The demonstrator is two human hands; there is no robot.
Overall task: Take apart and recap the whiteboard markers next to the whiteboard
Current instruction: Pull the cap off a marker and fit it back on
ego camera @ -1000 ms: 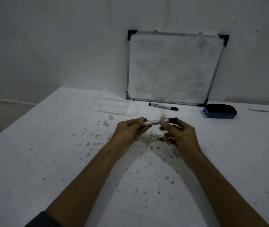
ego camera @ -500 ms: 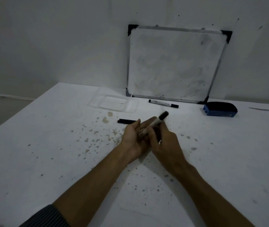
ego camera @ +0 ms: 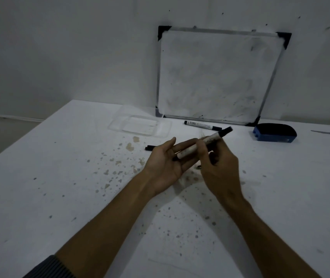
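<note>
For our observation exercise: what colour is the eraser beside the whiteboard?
The eraser is blue with a black top; head view.

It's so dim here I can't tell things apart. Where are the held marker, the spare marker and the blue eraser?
held marker (ego camera: 188, 151), head view, on its white barrel.
spare marker (ego camera: 199, 124), head view, middle of its barrel.
blue eraser (ego camera: 270, 137), head view, on its blue front.

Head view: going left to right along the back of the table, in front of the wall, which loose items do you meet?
clear tray → marker lying flat → blue eraser
</note>
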